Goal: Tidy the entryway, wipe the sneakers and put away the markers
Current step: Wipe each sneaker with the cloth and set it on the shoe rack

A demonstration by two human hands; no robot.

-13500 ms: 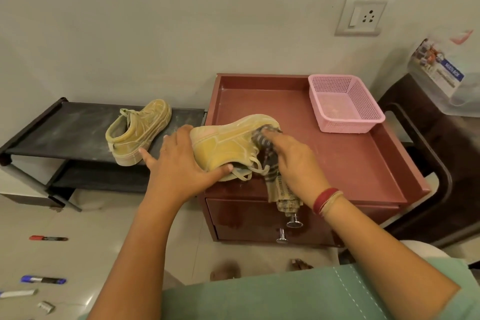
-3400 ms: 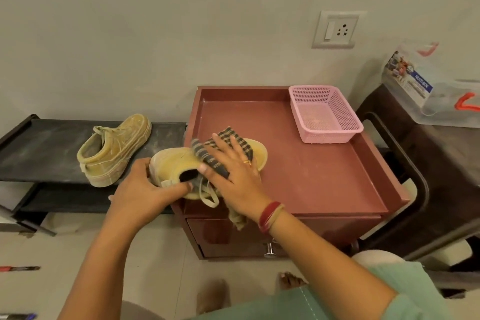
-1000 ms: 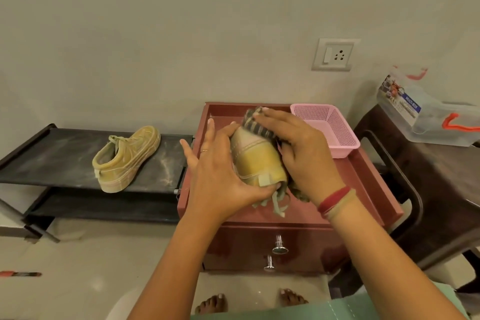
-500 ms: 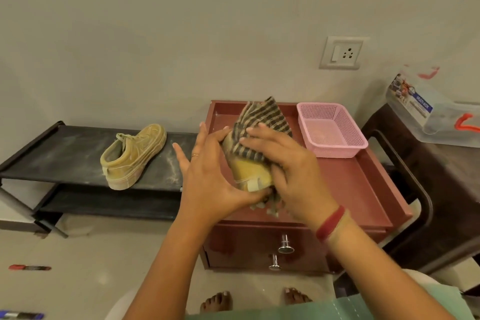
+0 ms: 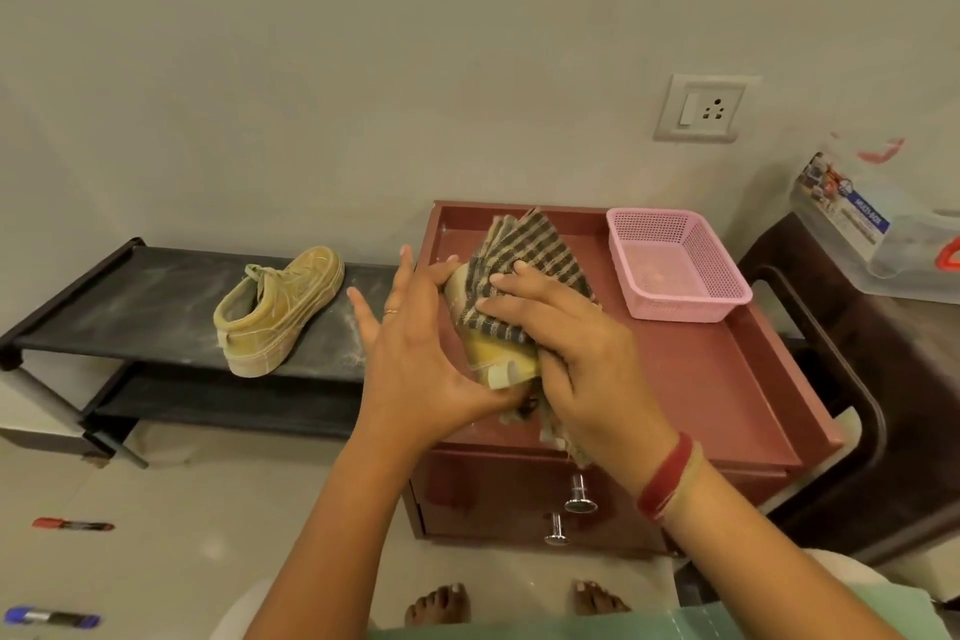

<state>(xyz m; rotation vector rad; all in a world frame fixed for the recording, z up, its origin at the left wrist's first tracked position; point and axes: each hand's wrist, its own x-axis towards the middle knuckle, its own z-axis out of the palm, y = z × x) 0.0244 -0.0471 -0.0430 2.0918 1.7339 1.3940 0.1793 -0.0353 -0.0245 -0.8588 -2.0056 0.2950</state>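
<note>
Wiped one sneaker point(image 5: 501, 353), held toe-up over the red cabinet point(image 5: 701, 379) top, dead centre; could not tell if touching it. Gripped it from 9 o'clock with the left hand point(image 5: 415, 359), palm on the side, thumb tucked under the heel end, outer fingers splayed loose. Pressed a checked cloth point(image 5: 530, 250) onto it from 3 o'clock with the right hand point(image 5: 576, 359), fingers curled over the fabric, tail of cloth dangling past the cabinet's front edge. Saw only the yellow heel part past the cloth.

Spotted the second sneaker point(image 5: 280, 312) at 9 o'clock on the black shoe rack point(image 5: 130, 307), upright, toe toward the wall. Looked dusty, like the shelf; could not tell if wiped.

Found a red marker point(image 5: 72, 525) and a blue marker point(image 5: 52, 617) on the floor at 8 o'clock, well apart from both hands, not yet picked up. Noted the pink basket point(image 5: 675, 265) at 2 o'clock on the cabinet, probably meant for them.

Judged progress under halfway: wiping under way on one shoe, markers not started. Left, by guess: finish this shoe, set it beside the other, collect markers.
</note>
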